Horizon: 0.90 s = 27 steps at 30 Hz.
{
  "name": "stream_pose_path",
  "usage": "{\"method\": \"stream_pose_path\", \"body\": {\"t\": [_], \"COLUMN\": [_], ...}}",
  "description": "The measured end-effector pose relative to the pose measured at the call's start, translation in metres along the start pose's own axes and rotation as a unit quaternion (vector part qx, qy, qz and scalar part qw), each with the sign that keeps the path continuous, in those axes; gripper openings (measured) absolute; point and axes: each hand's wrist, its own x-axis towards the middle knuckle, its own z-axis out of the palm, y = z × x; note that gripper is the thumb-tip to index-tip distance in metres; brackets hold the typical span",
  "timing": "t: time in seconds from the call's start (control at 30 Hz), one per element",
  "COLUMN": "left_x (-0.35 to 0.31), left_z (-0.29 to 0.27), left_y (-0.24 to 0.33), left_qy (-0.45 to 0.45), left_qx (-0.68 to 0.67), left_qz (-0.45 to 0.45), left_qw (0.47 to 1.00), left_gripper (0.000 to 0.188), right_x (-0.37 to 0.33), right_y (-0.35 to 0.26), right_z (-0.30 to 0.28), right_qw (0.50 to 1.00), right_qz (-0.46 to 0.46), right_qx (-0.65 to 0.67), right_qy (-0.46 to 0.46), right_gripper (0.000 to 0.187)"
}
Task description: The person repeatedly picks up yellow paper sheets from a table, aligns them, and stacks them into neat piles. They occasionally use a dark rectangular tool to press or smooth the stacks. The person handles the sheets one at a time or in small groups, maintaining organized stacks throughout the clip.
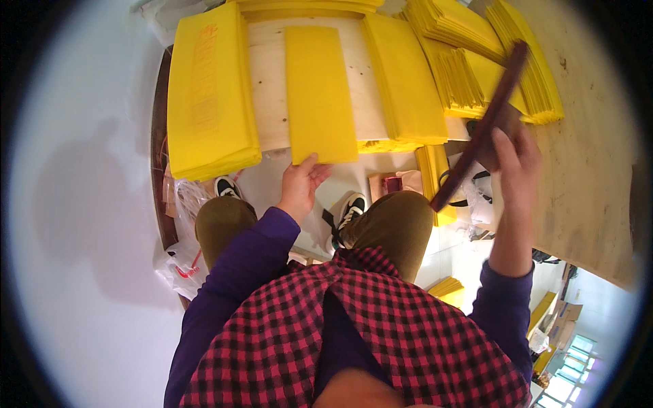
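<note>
A single long yellow sheet (320, 95) lies lengthwise on the pale wooden table before me, its near end sticking out over the edge. My left hand (303, 183) pinches that near end, fingers curled at its corner. In my right hand (518, 160), raised at the right, is a long dark reddish-brown bar (500, 102). I grip it by a block-like part at its middle; the bar is tilted and slightly blurred, and its face is turned from view. On the left stands a thick stack of yellow sheets (211, 95) with red printed marks on top.
Another yellow stack (408, 81) lies right of the single sheet, with more bundles (459, 30) behind it. A second wooden surface (578, 170) extends at the right. Below are my knees (394, 231), a small box (391, 185) and a plastic bag (187, 268). A white wall (75, 204) borders the left.
</note>
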Motion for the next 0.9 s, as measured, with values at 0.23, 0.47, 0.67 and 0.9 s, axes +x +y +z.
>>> {"method": "stream_pose_path", "body": {"t": [0.23,0.47,0.67,0.9], "left_x": [0.001,0.001,-0.001,-0.002], "left_z": [0.01,0.011,0.011,0.011], "left_y": [-0.002,-0.003,-0.005,-0.005], "left_qy": [0.012,0.003,-0.006,-0.023], "left_qx": [0.017,0.021,0.026,0.027], "left_qz": [-0.012,-0.006,0.009,0.02], "left_qw": [1.0,1.0,1.0,0.999], "left_gripper": [0.02,0.02,0.02,0.018], "right_x": [0.073,0.116,0.125,0.129], "right_y": [-0.026,-0.012,-0.005,-0.013], "right_z": [0.135,0.216,0.249,0.259], "right_qw": [0.975,0.935,0.912,0.888], "right_qz": [-0.029,0.002,0.017,0.029], "right_qx": [-0.154,-0.232,-0.297,-0.337], "right_qy": [-0.154,-0.268,-0.282,-0.311], "right_gripper": [0.039,0.039,0.039,0.038]}}
